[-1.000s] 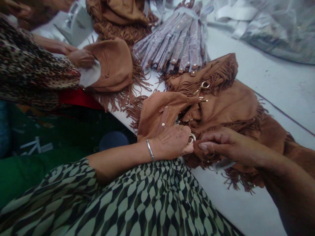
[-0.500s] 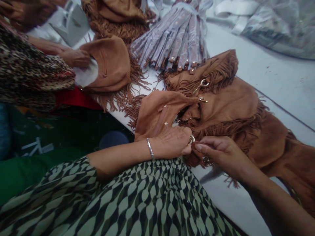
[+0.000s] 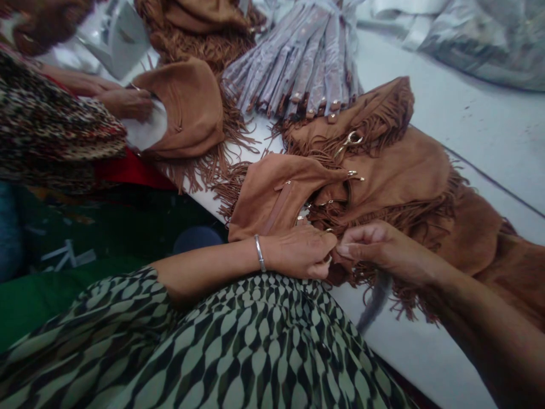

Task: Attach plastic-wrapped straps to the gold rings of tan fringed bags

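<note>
- One brown fringed bag (image 3: 255, 201) lies at the near edge of the white surface (image 3: 472, 122), directly beyond the left hand; its zip strip (image 3: 276, 207) faces up and its fringe spreads to the left.
- Left hand (image 3: 303, 251): at the near side of this bag, back upward, fingers curled closed on a gold-coloured ring (image 3: 329, 230), mostly hidden. Silver bracelet (image 3: 259, 254) on the wrist.
- Right hand (image 3: 372, 248): just beside the left fingertips, over brown material. Thumb and forefinger closed in a pinch; contents of the pinch too blurred to tell.
- Grey strip (image 3: 375, 301), blurred, below the right hand.
- Right of the bag: overlapping pile of brown fringed bags (image 3: 400, 170), running toward the right edge of view. Gold-coloured clasp (image 3: 349, 143) on the farthest of them.
- Beyond the pile: bundle of brown straps (image 3: 306, 62) in clear plastic sleeves, fanned toward the person.
- Left: co-worker's hand (image 3: 128, 104) at the opening of a second bag (image 3: 191, 105), white material (image 3: 149, 128) showing inside. Patterned sleeve (image 3: 63, 119) alongside.
- Far left of centre: more brown fringed bags (image 3: 204, 25).
- Upper right: large clear plastic bag (image 3: 489, 42).
- Lower left, beneath surface level: white scraps (image 3: 70, 255) on dark green.
</note>
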A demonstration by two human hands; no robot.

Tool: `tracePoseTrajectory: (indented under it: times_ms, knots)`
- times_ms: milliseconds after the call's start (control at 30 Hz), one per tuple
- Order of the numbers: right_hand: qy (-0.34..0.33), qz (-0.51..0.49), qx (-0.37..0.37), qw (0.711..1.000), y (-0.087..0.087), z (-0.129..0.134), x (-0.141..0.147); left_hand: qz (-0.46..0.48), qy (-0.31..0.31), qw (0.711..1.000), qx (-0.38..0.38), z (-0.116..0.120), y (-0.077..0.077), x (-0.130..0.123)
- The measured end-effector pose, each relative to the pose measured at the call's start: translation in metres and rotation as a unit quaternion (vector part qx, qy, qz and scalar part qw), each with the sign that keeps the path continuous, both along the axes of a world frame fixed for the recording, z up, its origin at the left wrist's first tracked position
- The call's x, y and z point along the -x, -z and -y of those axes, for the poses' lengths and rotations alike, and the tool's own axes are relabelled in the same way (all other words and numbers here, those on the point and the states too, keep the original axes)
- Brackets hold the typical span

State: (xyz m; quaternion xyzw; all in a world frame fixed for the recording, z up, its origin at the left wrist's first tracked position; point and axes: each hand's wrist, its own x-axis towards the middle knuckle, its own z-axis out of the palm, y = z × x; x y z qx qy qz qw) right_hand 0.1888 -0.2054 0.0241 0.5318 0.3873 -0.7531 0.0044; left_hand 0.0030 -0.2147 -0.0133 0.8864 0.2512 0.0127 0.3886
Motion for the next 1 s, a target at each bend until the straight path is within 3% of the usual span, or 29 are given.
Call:
tracePoseTrajectory:
  times_ms: [100,233,300,467,567,633,733,867,1000]
  knots:
    - [0.014,-0.035,0.037,0.999,0.006,-0.006,-0.001,0.009,-0.015,1.000,0.005,0.001,0.002,0.001]
    - [0.073,-0.034,0.061,0.995,0.004,-0.009,0.003,-0.040,-0.162,0.986,-0.019,0.007,-0.006,0.004]
    - [0.102,-0.008,0.059,0.993,0.000,-0.008,0.006,-0.064,-0.196,0.978,-0.020,0.009,-0.011,0.005]
    - [0.141,0.014,0.033,0.989,-0.008,-0.004,0.011,-0.080,-0.170,0.981,-0.045,0.008,-0.011,0.004]
    - [0.126,-0.004,0.047,0.991,-0.003,-0.004,0.008,-0.039,-0.116,0.992,-0.033,0.007,-0.003,0.003]
    - [0.088,-0.039,0.072,0.993,0.006,-0.006,0.004,-0.009,-0.067,0.997,-0.026,0.008,0.003,0.001]
    - [-0.024,-0.122,0.106,0.987,0.026,-0.012,-0.003,0.020,-0.003,0.999,-0.032,0.012,0.008,-0.001]
    - [-0.081,-0.154,0.095,0.980,0.040,-0.021,-0.010,0.020,-0.026,0.998,-0.045,0.011,0.004,0.001]
    - [-0.107,-0.109,0.066,0.986,0.026,-0.029,-0.011,-0.012,-0.050,0.998,-0.027,0.004,-0.004,0.005]
